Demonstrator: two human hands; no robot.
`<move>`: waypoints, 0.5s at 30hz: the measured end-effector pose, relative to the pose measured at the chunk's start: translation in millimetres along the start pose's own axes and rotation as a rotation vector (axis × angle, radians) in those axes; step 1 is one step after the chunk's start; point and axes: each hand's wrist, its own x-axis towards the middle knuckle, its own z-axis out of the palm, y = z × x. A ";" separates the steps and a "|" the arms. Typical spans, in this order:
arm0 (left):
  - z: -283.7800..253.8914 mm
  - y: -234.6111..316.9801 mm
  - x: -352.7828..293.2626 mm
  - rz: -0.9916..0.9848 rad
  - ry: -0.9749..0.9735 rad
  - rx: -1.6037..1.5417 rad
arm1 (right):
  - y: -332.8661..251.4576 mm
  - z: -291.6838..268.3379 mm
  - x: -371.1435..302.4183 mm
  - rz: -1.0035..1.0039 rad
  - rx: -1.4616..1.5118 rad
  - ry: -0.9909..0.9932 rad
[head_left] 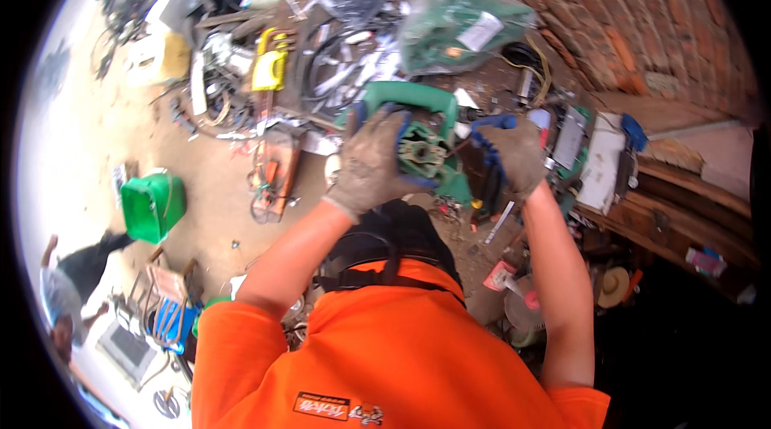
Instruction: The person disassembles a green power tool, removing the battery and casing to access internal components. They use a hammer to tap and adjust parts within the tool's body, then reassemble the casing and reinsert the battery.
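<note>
A green power tool housing [426,120] with its motor windings exposed is held up in front of me. My left hand [371,162], in a dirty grey work glove, grips the housing from its left side. My right hand [510,154], in a grey glove with blue trim, is closed at the tool's right side on a dark part that I cannot make out. Both forearms rise from orange sleeves at the bottom of the view.
A cluttered bench holds a green plastic bag [462,27], cables and tool parts. A yellow-handled saw [269,67] and an orange tool [273,176] lie on the dirt floor. A green bucket [152,206] stands left. Another person [68,288] crouches lower left. Brick wall [642,27] at right.
</note>
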 end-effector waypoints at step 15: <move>23.8 -14.0 -9.9 0.000 0.027 0.035 | -131.8 83.2 -5.4 -0.193 -0.504 0.112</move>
